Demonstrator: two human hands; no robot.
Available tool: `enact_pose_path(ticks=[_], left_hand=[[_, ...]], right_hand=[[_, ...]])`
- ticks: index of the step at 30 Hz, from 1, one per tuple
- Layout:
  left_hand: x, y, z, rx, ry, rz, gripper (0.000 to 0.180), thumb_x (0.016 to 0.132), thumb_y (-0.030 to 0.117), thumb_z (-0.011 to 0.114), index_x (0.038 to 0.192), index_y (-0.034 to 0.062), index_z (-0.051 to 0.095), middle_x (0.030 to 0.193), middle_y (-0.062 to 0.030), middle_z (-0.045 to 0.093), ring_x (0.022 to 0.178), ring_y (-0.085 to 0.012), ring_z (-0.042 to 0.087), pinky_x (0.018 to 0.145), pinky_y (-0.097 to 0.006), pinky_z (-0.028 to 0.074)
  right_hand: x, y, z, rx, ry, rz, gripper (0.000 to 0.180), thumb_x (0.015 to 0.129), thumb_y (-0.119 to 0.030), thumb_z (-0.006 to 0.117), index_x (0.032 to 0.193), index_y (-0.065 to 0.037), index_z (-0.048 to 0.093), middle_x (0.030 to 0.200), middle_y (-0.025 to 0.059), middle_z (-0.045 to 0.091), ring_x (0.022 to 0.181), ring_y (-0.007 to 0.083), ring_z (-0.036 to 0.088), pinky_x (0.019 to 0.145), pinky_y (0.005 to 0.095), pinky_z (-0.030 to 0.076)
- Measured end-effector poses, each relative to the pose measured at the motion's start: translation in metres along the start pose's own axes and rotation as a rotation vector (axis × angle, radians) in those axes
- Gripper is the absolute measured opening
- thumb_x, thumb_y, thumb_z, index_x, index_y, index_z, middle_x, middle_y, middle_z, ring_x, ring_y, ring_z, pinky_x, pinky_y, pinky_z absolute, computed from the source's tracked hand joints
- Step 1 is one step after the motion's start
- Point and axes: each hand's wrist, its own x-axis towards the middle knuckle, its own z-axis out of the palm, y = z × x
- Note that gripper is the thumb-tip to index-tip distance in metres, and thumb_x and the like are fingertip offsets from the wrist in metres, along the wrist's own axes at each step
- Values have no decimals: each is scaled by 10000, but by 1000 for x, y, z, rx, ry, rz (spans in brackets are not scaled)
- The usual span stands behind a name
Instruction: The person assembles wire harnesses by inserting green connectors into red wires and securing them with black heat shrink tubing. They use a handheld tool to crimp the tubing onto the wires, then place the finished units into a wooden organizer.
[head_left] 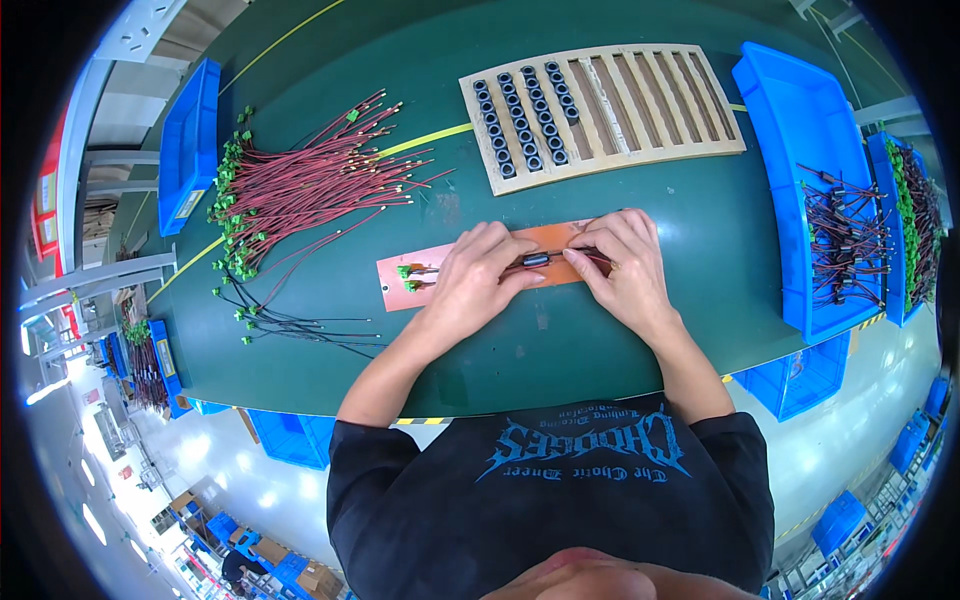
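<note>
A copper-coloured board [395, 298] lies on the green table in front of me, with two green connectors [410, 279] at its left end. Dark wires run from there under my left hand [478, 272], whose fingers are closed on them. A black ferrite core [537, 260] sits around the wires between my hands. On its other side my right hand [622, 262] pinches the wires with thumb and index finger. The wire ends beyond the right fingers are mostly hidden.
A wooden slotted rack [640, 150] holding rows of black cores [528, 135] stands beyond the board. Red wires [310, 185] with green connectors lie to the left, near black wires [300, 325]. A blue bin [790, 130] holds finished-looking wire bundles [850, 245]; another blue bin [190, 145] stands far left.
</note>
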Motion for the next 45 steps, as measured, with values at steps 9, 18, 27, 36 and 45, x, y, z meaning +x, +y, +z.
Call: enact_pose_path(ticks=[9, 18, 27, 36, 45], left_hand=[[-3, -9, 18, -88, 75, 13, 262, 786, 108, 849, 989, 35, 700, 935, -80, 610, 898, -274, 584, 808, -399, 466], [-8, -9, 10, -29, 29, -4, 233, 791, 92, 844, 959, 48, 689, 924, -84, 593, 902, -284, 547, 815, -407, 414], [-10, -16, 7, -129, 17, -1, 241, 802, 81, 837, 956, 10, 667, 920, -109, 574, 897, -300, 535, 773, -401, 453], [-9, -14, 4, -113, 17, -15, 229, 805, 100, 838, 934, 18, 668, 904, -97, 571, 873, -293, 525, 759, -409, 447], [-10, -9, 2, 24, 23, -43, 230, 785, 148, 853, 919, 53, 692, 860, -65, 565, 828, -272, 526, 744, -396, 389]], right_hand=[[-3, 3, 5, -61, -25, -3, 138, 830, -135, 796, 858, -69, 678, 873, 52, 616, 910, 271, 575, 940, 449, 420], [-3, 2, 9, -40, -34, -10, 139, 833, -135, 793, 846, -78, 667, 884, 53, 634, 922, 278, 577, 956, 457, 405], [2, -1, 13, -10, -69, -61, 143, 832, -142, 798, 838, -80, 669, 887, 56, 638, 925, 283, 575, 950, 460, 405], [4, 1, 8, -21, -83, -66, 132, 827, -122, 796, 839, -67, 677, 912, 60, 647, 936, 288, 581, 955, 466, 425], [5, 2, 2, -13, -103, -44, 121, 823, -110, 793, 851, -61, 686, 925, 58, 657, 942, 284, 588, 949, 455, 438]])
